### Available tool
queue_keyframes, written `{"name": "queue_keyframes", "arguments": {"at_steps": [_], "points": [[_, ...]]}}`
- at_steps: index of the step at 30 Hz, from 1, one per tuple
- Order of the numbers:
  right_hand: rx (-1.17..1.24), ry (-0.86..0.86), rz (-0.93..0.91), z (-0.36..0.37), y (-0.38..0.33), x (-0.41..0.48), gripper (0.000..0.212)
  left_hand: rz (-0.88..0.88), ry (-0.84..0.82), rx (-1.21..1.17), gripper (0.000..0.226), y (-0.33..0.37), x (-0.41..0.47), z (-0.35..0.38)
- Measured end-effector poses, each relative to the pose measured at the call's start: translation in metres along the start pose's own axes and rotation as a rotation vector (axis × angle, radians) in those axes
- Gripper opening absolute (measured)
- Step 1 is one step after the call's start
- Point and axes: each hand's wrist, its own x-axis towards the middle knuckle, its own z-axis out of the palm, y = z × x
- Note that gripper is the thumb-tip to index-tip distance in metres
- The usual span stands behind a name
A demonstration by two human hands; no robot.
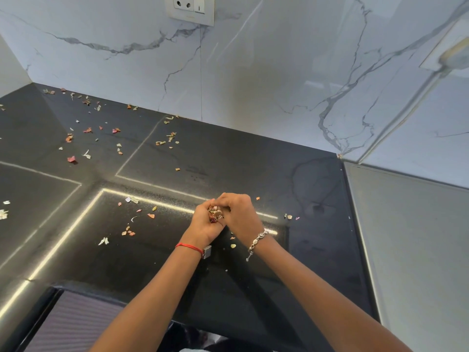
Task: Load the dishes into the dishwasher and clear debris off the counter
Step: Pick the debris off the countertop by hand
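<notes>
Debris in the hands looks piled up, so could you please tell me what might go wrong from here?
1. The collected debris heaped in the cupped left hand could spill back onto the counter as the right hand adds more.
2. The scattered scraps far left near the wall may get missed.

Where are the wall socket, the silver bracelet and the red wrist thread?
wall socket (189,14): head view, white faceplate.
silver bracelet (256,240): head view, chain links.
red thread (190,247): head view, mid-strand.
</notes>
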Motion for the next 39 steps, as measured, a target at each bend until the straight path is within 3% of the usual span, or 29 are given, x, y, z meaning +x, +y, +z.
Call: {"name": "queue_keyframes", "arguments": {"at_steps": [4,8,11,14,27,32,39], "points": [[0.091,0.188,0.063,-0.009,0.009,-0.003,0.016,-0.031,-0.030,-0.025,0.031,-0.003,0.000,0.005],[-0.057,0.338,0.382,-0.029,0.052,-0.019,0.025,-0.050,-0.021,-0.100,0.035,-0.001,-0.002,0.007],[-0.285,0.151,0.715,-0.028,0.088,-0.040,0.059,-0.044,-0.018,-0.093,0.035,0.004,-0.003,0.004],[-0.359,0.025,0.869,-0.016,0.099,-0.047,0.080,-0.030,-0.018,-0.102,0.035,0.008,-0.005,0.003],[-0.351,-0.277,0.352,0.030,0.070,-0.003,0.073,0.049,0.011,-0.125,0.033,0.024,-0.021,-0.012],[-0.276,-0.390,0.170,0.029,0.063,-0.003,0.058,0.049,-0.002,-0.141,0.034,0.026,-0.022,-0.016],[-0.194,-0.489,0.088,0.008,0.061,-0.030,0.049,0.034,-0.002,-0.148,0.035,0.022,-0.021,-0.016]]}}
